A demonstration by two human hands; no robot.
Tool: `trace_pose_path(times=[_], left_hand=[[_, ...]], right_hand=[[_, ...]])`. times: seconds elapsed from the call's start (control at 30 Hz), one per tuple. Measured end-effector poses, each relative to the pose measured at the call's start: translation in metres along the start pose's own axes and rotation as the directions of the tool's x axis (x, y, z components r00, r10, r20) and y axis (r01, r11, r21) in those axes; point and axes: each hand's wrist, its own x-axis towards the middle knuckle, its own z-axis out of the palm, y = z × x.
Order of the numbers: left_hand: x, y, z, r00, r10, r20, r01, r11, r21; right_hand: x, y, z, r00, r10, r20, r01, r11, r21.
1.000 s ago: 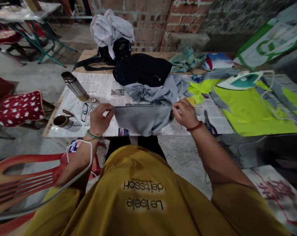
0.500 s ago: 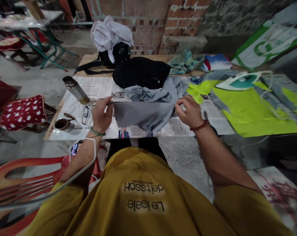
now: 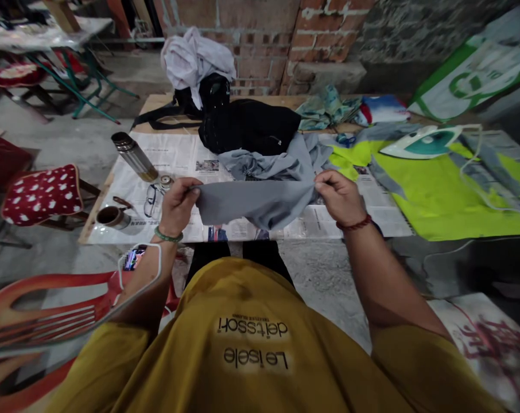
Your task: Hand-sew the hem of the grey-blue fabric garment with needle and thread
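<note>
Two ends of a grey cloth (image 3: 247, 201) are pinched, one in the left hand (image 3: 179, 206), one in the right hand (image 3: 341, 199), on the near side of the black bag (image 3: 251, 126). Right of that bag, an iron (image 3: 426, 142) rests on a yellow garment (image 3: 451, 198).

Looks like a makeshift garment workshop to me: bare brick wall (image 3: 324, 40) at twelve o'clock, rough concrete floor (image 3: 311, 272), an iron (image 3: 421, 143) at two on fluorescent cloth (image 3: 449, 201), newspaper (image 3: 176, 149) spread over the tabletop (image 3: 154, 102).
</note>
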Motion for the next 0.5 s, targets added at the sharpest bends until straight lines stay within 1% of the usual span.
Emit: trace_pose_path(times=[0.07, 0.1, 0.17, 0.2, 0.23, 0.3, 0.4, 0.5], left_hand=[[-0.001, -0.025, 0.011, 0.995, -0.101, 0.029, 0.102, 0.994, -0.038], [-0.003, -0.037, 0.018, 0.984, -0.170, 0.048, 0.172, 0.985, -0.033], [-0.009, -0.059, 0.031, 0.956, -0.277, 0.094, 0.277, 0.961, 0.015], [-0.013, -0.068, 0.036, 0.944, -0.316, 0.097, 0.312, 0.948, 0.058], [-0.018, -0.075, 0.041, 0.936, -0.341, 0.091, 0.332, 0.938, 0.101], [-0.029, -0.087, 0.047, 0.934, -0.348, 0.085, 0.331, 0.929, 0.167], [-0.046, -0.099, 0.049, 0.929, -0.357, 0.093, 0.327, 0.914, 0.239], [-0.060, -0.107, 0.050, 0.924, -0.374, 0.081, 0.337, 0.896, 0.288]], right_hand=[[-0.005, 0.016, 0.019, 0.994, 0.090, 0.062, -0.090, 0.996, -0.001], [-0.009, 0.025, 0.031, 0.986, 0.133, 0.102, -0.132, 0.991, -0.012], [-0.018, 0.042, 0.055, 0.965, 0.192, 0.178, -0.183, 0.981, -0.061], [-0.024, 0.050, 0.066, 0.958, 0.201, 0.207, -0.185, 0.978, -0.094], [-0.029, 0.057, 0.077, 0.954, 0.195, 0.228, -0.167, 0.977, -0.133], [-0.041, 0.069, 0.094, 0.957, 0.149, 0.250, -0.095, 0.972, -0.215], [-0.059, 0.081, 0.112, 0.968, 0.077, 0.240, 0.006, 0.945, -0.328], [-0.076, 0.087, 0.126, 0.979, 0.069, 0.191, 0.017, 0.908, -0.418]])
